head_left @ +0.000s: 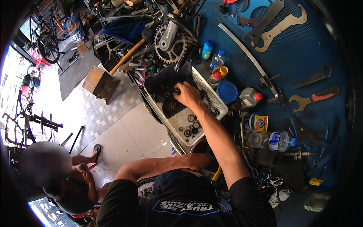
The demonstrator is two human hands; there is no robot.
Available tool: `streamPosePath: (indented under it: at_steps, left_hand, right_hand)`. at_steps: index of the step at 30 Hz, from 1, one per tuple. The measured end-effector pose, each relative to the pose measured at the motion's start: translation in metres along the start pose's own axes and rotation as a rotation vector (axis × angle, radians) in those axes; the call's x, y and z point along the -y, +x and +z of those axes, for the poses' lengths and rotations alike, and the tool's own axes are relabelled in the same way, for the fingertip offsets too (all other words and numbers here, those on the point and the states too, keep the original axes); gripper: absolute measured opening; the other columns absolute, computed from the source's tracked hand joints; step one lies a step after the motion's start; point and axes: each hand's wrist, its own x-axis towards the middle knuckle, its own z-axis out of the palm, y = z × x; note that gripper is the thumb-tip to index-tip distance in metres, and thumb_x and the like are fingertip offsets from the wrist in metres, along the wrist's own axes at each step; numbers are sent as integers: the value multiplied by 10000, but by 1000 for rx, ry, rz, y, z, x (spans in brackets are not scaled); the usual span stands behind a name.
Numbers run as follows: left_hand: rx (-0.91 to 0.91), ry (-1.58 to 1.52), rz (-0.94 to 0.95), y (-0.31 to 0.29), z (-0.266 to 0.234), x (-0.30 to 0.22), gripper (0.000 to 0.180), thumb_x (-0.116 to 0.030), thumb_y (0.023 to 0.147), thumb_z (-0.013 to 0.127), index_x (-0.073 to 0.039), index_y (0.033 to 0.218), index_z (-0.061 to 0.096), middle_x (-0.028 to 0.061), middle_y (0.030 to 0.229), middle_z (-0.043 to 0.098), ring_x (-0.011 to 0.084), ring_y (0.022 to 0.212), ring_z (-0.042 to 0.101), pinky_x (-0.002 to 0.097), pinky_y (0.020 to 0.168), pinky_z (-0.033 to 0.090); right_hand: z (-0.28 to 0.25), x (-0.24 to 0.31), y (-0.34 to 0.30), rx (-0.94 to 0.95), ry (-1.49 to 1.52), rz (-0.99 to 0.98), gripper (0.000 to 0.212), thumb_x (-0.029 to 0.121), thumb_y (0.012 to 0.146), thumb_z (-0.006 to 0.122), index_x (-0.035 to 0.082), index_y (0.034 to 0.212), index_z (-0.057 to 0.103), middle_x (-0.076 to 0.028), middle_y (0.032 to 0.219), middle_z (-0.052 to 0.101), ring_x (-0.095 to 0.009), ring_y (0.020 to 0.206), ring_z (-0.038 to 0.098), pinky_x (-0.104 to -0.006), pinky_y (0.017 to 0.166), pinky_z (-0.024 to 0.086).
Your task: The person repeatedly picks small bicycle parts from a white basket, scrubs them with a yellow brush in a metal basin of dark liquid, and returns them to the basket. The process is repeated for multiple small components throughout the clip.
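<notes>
My right hand (188,94) reaches into a white plastic basket (217,109), over a dark cloth (185,70) lining its far part. Its fingers are curled together at small dark parts; what they pinch is too small to make out. Beside it on the dark lining lie thin reddish rings (172,105). Several black rings and round parts (192,130) lie at the basket's near end. My left hand (199,162) is lower, just off the basket's near end, beside a dark round container (200,146). Its fingers are hidden from view.
A crankset with a toothed chainring (170,43) and a wooden-handled hammer (128,56) lie beyond the basket. Bottles, a blue-lidded tub (227,92) and a clear bottle (278,141) stand to the right. Wrenches (281,30) hang on a blue board. Another person (72,185) sits at lower left.
</notes>
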Motion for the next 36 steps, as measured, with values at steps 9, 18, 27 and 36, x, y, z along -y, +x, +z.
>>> streamPosePath:
  at_steps: [9,18,27,36]
  left_hand:
    - [-142,-25,141,3,-4,-6,624,-389,1106,589,-4,648,411,228,665,449,535,718,517,599,659,412]
    - [-112,-1,113,1,-4,-8,639,-390,1114,578,-1,626,441,280,734,522,564,775,545,621,712,438]
    - [-131,74,93,3,-2,-8,599,-356,1084,626,16,642,470,298,768,565,571,796,562,624,737,461]
    - [-204,-13,210,3,6,9,585,-317,1093,628,-20,643,402,218,670,430,531,693,476,598,641,371]
  right_hand:
    - [-7,-20,-18,69,14,-60,359,323,913,843,201,1239,756,-128,1227,705,-379,1057,760,-490,912,625]
    - [-13,-47,-6,-203,177,18,280,191,947,735,150,1224,759,-155,1066,734,-376,1017,738,-493,856,600]
    - [-9,-52,-11,-116,-90,68,306,137,953,690,122,1254,742,-197,1186,712,-413,1079,733,-524,902,606]
    - [-18,-40,-5,107,-228,136,215,131,987,631,8,1141,716,-259,1126,752,-414,995,773,-524,840,632]
